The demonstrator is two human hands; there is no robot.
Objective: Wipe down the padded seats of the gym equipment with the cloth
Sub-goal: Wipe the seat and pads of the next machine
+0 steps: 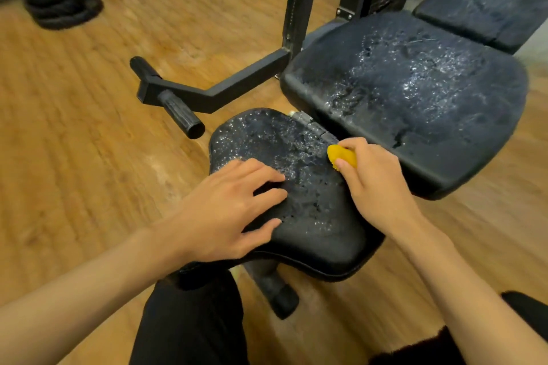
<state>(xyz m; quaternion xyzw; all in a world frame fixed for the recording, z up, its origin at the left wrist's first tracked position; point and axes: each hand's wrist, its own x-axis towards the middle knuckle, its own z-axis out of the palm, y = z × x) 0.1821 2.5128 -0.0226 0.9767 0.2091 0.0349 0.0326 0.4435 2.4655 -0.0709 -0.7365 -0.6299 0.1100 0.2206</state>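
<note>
Yellow cloth [345,155] pinched in right hand [376,178] fingers on cracked seat [317,216]; left hand [225,213] fingers rest flat.

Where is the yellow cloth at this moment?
In the head view the yellow cloth is right of centre, gripped by the right hand at the far right edge of the small seat pad.

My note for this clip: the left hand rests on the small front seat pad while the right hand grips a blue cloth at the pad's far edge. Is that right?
Not quite. The cloth is yellow, not blue, as the head view shows. The rest holds: the left hand rests on the small front seat pad, and the right hand grips the cloth at the pad's far edge.
</note>
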